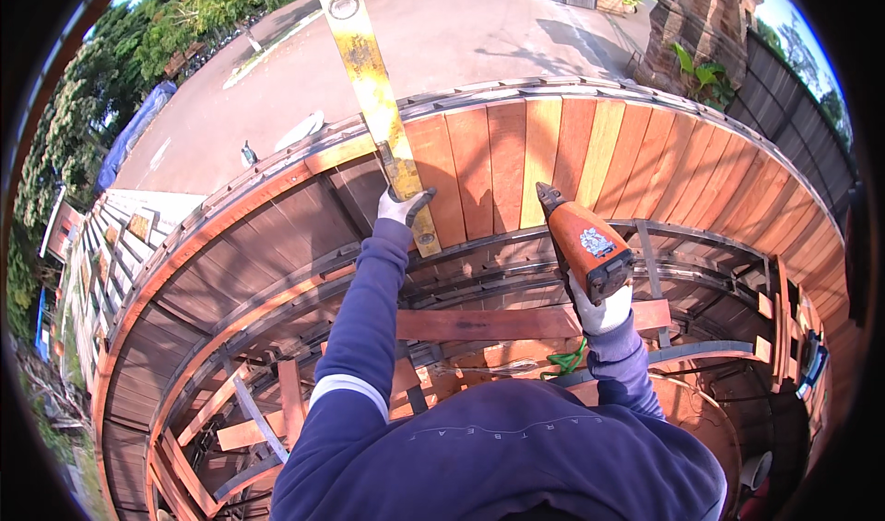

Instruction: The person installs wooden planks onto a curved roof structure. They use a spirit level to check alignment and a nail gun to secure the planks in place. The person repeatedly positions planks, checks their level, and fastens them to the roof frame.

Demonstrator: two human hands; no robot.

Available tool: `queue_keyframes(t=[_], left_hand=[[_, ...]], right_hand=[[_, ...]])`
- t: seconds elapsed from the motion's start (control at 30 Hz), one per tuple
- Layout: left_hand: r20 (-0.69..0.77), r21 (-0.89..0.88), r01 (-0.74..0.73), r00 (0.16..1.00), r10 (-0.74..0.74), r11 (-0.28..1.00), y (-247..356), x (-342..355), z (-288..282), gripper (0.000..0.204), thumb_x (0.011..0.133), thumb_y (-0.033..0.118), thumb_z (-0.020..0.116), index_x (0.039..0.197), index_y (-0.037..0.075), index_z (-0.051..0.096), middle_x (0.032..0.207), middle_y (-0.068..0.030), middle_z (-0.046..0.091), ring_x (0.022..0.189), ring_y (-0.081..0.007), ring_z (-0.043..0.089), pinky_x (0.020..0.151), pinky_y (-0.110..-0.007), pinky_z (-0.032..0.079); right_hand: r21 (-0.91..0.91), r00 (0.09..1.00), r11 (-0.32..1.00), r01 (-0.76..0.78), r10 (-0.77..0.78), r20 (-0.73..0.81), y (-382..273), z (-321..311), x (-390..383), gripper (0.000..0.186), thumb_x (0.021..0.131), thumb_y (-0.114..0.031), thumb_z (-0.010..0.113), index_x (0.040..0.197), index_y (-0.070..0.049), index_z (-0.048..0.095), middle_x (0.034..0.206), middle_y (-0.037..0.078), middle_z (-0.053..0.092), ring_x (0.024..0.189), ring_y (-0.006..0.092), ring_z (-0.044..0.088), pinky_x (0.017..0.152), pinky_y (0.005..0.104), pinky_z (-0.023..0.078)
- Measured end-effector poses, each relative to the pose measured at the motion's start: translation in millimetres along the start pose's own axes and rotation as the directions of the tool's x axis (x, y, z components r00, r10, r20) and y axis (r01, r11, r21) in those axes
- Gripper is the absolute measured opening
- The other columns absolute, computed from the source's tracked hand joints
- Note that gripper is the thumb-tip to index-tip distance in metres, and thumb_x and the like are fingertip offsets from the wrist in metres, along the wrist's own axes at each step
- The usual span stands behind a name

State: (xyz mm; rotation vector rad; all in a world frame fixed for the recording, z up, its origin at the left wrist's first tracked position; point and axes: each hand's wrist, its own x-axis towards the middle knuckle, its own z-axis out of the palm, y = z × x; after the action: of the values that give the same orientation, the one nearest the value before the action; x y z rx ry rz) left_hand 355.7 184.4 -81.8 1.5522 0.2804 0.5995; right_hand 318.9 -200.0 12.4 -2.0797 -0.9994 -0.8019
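Note:
A long, worn yellow spirit level (367, 78) lies across the curved wooden wall, its far end reaching past the outer edge. My gloved left hand (404, 207) grips it close to its near end. Beside it runs a row of upright reddish wooden planks (475, 166), some lighter yellow, on the curved frame. In my gloved right hand (604, 311) is an orange nail gun (587, 240) with a dark back end. Its dark nose tip points away from me, over the planks. The fingers on the handle are partly hidden by the tool's body.
Below my arms a loose reddish board (489, 324) lies across the frame, with a green hose or cord (566, 359) by it. Several offcuts (249, 429) and dark metal bars fill the lower left. Beyond the wall are a paved yard (442, 23), a thick trunk (699, 23) and a dark fence (793, 115).

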Motion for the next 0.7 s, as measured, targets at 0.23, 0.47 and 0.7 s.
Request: queue_keyframes(t=[0.23, 0.47, 0.7], left_hand=[[0.011, 0.104, 0.022, 1.000, -0.024, 0.994, 15.4, 4.5, -2.4, 0.035, 0.075, 0.011, 0.083, 0.103, 0.004, 0.063, 0.091, -0.0004, 0.066, 0.078, -0.0092, 0.059, 0.070, -0.026, 0.051], [-0.041, 0.028, -0.123, 0.991, 0.124, 0.992, 52.9, 26.6, 0.4, 0.039, 0.070, 0.015, 0.087, 0.099, 0.005, 0.063, 0.088, 0.0009, 0.065, 0.074, -0.0088, 0.057, 0.068, -0.027, 0.048], [0.116, -0.097, 0.119, 0.987, -0.108, 0.988, 0.4, 18.1, -13.6, 0.032, 0.074, 0.008, 0.083, 0.098, 0.003, 0.062, 0.090, -0.0025, 0.068, 0.079, -0.0115, 0.063, 0.071, -0.028, 0.054]], right_hand=[[0.125, 0.880, 0.876, -0.465, 0.442, 0.176, 33.5, -30.9, -80.9, 0.040, 0.080, -0.016, 0.071, 0.117, -0.006, 0.061, 0.114, 0.014, 0.065, 0.107, 0.0326, 0.061, 0.093, 0.0441, 0.046], [0.281, 0.773, 0.726, -0.628, 0.625, 0.114, 57.4, -49.8, -140.5, 0.042, 0.081, -0.011, 0.068, 0.121, -0.003, 0.059, 0.119, 0.016, 0.062, 0.109, 0.0321, 0.061, 0.096, 0.0418, 0.046], [0.188, 0.850, 0.832, -0.521, 0.526, 0.029, 59.8, -48.2, -151.2, 0.041, 0.081, -0.010, 0.068, 0.120, -0.002, 0.060, 0.119, 0.018, 0.062, 0.110, 0.0352, 0.060, 0.097, 0.0441, 0.045]])
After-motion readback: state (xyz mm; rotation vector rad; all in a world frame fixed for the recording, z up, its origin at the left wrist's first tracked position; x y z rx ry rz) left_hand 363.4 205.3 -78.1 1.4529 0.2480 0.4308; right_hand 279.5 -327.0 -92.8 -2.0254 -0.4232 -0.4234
